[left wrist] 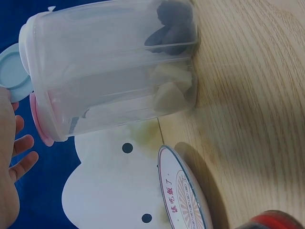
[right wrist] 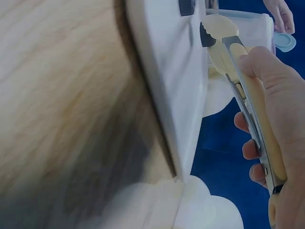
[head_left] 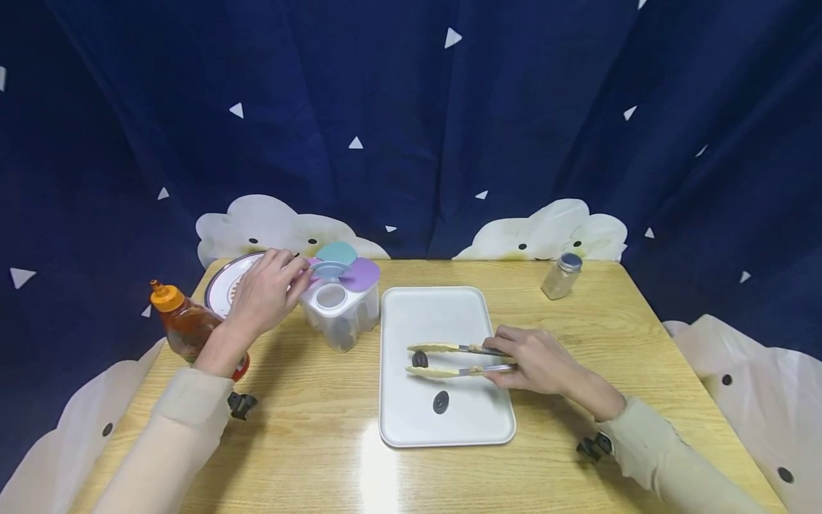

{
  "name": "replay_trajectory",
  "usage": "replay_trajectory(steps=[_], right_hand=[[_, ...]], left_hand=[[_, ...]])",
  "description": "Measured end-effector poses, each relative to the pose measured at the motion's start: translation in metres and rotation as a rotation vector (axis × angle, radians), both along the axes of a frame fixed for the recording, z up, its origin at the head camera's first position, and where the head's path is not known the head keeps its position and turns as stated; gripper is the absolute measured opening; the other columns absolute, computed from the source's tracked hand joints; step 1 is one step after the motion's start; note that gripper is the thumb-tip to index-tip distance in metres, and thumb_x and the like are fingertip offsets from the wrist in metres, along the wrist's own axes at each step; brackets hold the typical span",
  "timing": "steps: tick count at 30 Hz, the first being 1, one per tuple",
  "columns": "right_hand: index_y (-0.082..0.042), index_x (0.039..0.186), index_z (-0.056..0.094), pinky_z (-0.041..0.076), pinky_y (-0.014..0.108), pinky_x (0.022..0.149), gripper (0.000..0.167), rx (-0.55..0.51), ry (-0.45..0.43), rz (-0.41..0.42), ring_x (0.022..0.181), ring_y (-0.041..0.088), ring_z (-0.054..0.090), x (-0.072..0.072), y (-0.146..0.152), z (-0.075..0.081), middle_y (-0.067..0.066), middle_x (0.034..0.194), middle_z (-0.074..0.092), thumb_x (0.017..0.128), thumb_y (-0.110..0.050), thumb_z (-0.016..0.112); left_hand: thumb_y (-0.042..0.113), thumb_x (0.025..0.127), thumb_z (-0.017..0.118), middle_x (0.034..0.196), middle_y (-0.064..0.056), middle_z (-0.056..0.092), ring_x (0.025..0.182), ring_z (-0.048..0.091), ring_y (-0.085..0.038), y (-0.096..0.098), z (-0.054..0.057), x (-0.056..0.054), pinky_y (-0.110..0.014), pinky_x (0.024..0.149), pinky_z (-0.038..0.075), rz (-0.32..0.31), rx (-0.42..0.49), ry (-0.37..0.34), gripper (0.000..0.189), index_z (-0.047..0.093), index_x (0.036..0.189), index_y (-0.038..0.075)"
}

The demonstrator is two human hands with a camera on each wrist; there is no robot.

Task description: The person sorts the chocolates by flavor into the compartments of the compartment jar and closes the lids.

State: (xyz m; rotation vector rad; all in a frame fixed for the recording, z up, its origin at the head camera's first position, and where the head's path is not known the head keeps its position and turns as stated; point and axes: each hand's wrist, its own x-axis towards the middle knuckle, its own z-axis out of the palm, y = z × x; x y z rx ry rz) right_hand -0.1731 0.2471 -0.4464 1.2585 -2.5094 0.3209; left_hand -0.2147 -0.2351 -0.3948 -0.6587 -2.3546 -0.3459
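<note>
My left hand (head_left: 272,285) pinches the edge of a raised light blue flip lid (head_left: 330,269) on a clear storage container (head_left: 340,325). Under that lid the round opening is uncovered; the purple and teal lids beside it lie flat. Dark pieces (left wrist: 174,26) and pale pieces (left wrist: 170,90) sit at the container's bottom. My right hand (head_left: 536,360) grips metal tongs (head_left: 475,349) with cream-coloured tips over a white tray (head_left: 430,428). Between the tips is a dark oval piece (head_left: 420,359); whether both touch it I cannot tell. Another dark oval piece (head_left: 440,402) lies on the tray nearer me.
A sauce bottle (head_left: 189,328) with an orange cap stands close to my left forearm. Behind that arm is a patterned plate (head_left: 220,294). At the back right of the wooden table (head_left: 308,442) stands a small shaker jar (head_left: 561,277). A dark blue curtain hangs behind.
</note>
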Motion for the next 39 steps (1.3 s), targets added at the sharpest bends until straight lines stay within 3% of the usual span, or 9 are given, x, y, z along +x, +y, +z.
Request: replay_trajectory(steps=[8,21,31,39], right_hand=[[-0.013,0.108,0.077,0.039,0.017,0.049,0.047,-0.103,0.096,0.003,0.062,0.000,0.049,-0.007,-0.015,0.016,-0.005,0.088,0.068,0.085,-0.054,0.079],[-0.012,0.107,0.078,0.043,0.025,0.048,0.045,-0.203,0.155,0.037,0.059,0.006,0.053,-0.027,-0.052,0.054,-0.002,0.087,0.069,0.084,-0.051,0.079],[-0.011,0.109,0.078,0.046,0.030,0.050,0.045,-0.221,0.150,0.043,0.062,0.012,0.058,-0.048,-0.084,0.068,0.002,0.091,0.072,0.084,-0.049,0.078],[-0.016,0.110,0.077,0.049,0.031,0.053,0.043,-0.188,0.122,0.039,0.067,0.010,0.059,-0.055,-0.106,0.074,-0.002,0.093,0.070,0.081,-0.047,0.080]], left_hand=[[0.016,0.098,0.070,0.092,-0.016,0.066,0.092,0.060,-0.038,0.000,0.000,0.001,-0.052,0.084,0.052,0.000,0.002,0.000,0.012,0.068,0.102,0.005],[0.018,0.098,0.069,0.090,-0.016,0.065,0.091,0.060,-0.039,0.001,0.001,0.000,-0.052,0.084,0.052,-0.006,0.003,0.014,0.014,0.068,0.101,0.005],[0.018,0.099,0.069,0.092,-0.016,0.066,0.093,0.060,-0.038,0.001,0.001,0.000,-0.053,0.086,0.052,0.007,0.004,-0.005,0.014,0.069,0.104,0.005],[0.018,0.098,0.069,0.092,-0.015,0.066,0.092,0.060,-0.037,0.001,0.001,0.000,-0.052,0.085,0.053,0.006,-0.001,0.001,0.013,0.068,0.103,0.005]])
